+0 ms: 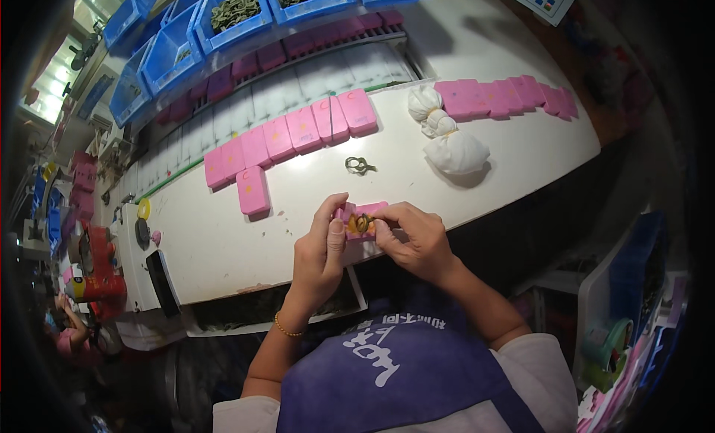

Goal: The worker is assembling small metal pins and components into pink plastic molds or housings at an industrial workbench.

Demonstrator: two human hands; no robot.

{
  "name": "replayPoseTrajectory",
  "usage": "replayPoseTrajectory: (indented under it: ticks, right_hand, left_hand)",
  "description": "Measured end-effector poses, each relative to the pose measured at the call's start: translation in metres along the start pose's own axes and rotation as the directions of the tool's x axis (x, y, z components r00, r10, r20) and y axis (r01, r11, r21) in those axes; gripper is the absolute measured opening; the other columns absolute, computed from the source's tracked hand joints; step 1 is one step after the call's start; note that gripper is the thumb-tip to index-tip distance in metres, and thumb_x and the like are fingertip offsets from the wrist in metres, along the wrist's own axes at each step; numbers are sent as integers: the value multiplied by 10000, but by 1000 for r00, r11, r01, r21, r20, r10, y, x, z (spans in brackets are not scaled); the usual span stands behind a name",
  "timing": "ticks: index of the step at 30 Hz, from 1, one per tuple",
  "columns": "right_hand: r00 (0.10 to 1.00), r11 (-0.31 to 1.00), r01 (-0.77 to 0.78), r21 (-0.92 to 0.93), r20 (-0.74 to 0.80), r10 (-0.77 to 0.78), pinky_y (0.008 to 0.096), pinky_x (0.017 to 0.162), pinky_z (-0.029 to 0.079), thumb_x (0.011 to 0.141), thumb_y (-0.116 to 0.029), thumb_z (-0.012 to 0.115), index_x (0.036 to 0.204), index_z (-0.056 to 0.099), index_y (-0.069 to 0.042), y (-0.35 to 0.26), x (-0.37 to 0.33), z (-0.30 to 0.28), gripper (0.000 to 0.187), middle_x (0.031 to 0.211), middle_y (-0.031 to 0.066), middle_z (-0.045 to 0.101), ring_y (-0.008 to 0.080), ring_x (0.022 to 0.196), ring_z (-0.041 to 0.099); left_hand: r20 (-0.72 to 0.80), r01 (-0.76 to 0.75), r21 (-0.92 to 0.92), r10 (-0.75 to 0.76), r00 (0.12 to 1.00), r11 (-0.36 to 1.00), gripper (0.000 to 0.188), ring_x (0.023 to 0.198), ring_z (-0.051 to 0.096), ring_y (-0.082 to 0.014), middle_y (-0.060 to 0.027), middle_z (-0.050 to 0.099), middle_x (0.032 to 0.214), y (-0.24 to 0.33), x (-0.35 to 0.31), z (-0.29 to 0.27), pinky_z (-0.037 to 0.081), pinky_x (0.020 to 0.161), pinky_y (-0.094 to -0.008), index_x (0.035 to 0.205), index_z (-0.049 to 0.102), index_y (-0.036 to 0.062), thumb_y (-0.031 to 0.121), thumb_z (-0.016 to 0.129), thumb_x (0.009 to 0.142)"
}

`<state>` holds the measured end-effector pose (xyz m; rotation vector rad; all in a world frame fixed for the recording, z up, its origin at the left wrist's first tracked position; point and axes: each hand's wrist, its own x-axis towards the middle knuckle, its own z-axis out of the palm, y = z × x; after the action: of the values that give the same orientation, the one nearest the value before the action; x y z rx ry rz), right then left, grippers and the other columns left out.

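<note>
Near the table's front edge my left hand [322, 243] holds a small pink block [372, 208] between thumb and fingers. The block's upper face shows an orange-yellow patch. Over that patch lies a dark green looped piece [363, 223], which the thumb and fingertips of my right hand [413, 239] pinch at its right side. Farther up on the white table [298, 202] rests a separate green looped piece [360, 165]. A single pink block [253, 191] lies to the left, against a slanting row of similar pink blocks [279, 138]. My fingers hide parts of the held block.
Blue bins [246, 23], two holding green pieces, stand at the far left above a slatted rack. At the right are a knotted white cloth bag [458, 153] and more pink blocks [465, 98]. A black phone-like slab [161, 284] and an open drawer [279, 314] border the front left.
</note>
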<state>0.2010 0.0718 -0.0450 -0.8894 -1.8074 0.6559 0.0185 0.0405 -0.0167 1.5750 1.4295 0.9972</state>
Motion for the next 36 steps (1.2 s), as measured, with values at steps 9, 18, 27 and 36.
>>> replayPoseTrajectory:
  ticks: [9, 18, 27, 36]
  right_hand:
    - [996, 999, 26, -41, 89, -23, 332, 641, 549, 882, -26, 666, 1113, 639, -33, -1, 4, 2, 232, 896, 98, 671, 237, 740, 690]
    - [908, 926, -365, 91, 256, 333, 378, 799, 542, 904, 13, 541, 1231, 589, 22, 0, 11, -3, 330, 1227, 191, 576, 319, 967, 659]
    - [912, 911, -330, 248, -166, 375, 327, 783, 574, 866, 65, 540, 1229, 607, 20, -17, 13, 14, 372, 1356, 215, 552, 225, 915, 682]
    - [969, 948, -186, 257, -112, 221, 326, 910, 579, 887, 66, 576, 1287, 604, 9, -23, 3, 13, 405, 1487, 239, 456, 280, 1257, 582]
  left_hand:
    - [0, -45, 15, 45, 999, 999, 356, 916, 708, -302, -210, 688, 1028, -1, 0, -1, 532, 808, -346, 1372, 506, 20, 190, 432, 1068]
    - [-229, -152, 24, 153, 961, 988, 263, 732, 610, -193, -120, 639, 889, -38, -6, -17, 504, 692, -291, 1247, 601, 18, 52, 540, 994]
    - [-196, -306, 147, 331, 923, 941, 395, 865, 658, -223, -142, 655, 1028, -35, -1, 4, 534, 768, -323, 1200, 568, 53, 20, 732, 842]
    - [-208, -257, -66, 238, 949, 964, 555, 882, 672, -201, -131, 647, 1079, -33, 3, 9, 544, 802, -318, 1332, 509, 58, 13, 739, 828]
